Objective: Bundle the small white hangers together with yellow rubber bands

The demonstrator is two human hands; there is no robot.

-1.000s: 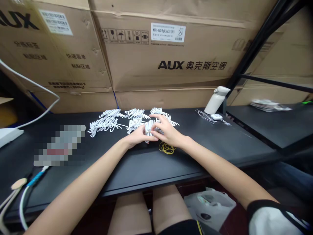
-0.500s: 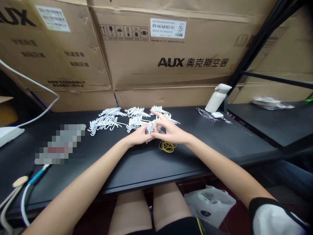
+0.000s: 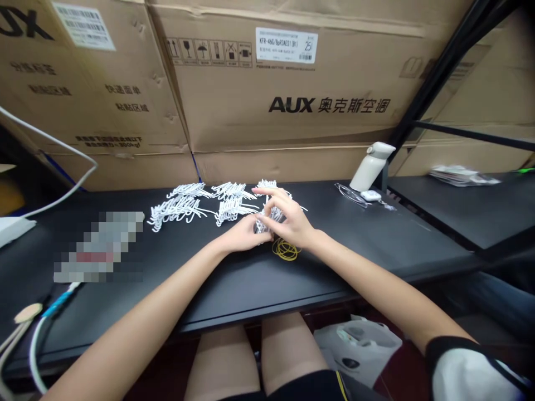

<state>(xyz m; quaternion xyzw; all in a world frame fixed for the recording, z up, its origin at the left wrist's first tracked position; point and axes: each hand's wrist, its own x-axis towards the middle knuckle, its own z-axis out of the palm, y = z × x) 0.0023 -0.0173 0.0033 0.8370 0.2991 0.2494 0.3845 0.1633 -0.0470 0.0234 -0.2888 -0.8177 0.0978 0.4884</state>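
Observation:
A small bundle of white wire hooks (image 3: 261, 224) is gripped in my left hand (image 3: 239, 236), close above the table. My right hand (image 3: 295, 221) bends over the same bundle from the right, its thumb and a finger pinched together at the hooks and its index finger stretched out to the left. What sits in that pinch is too small to make out. Just below my right hand lies a loose heap of yellow rubber bands (image 3: 286, 249). Behind my hands, white hooks lie in several piles, among them a left pile (image 3: 175, 211) and a middle pile (image 3: 234, 209).
A white bottle (image 3: 368, 167) stands at the back right beside glasses (image 3: 350, 195) and a small white case (image 3: 370, 195). On the left lies a blurred-out flat object (image 3: 100, 245) with a cable. Large cartons (image 3: 292, 128) wall off the table's back. Below hangs a plastic bag (image 3: 368, 351).
My right hand has turned and its pinch has shifted over the bundle. The left thumb now reaches further right beneath it. The view has moved slightly.

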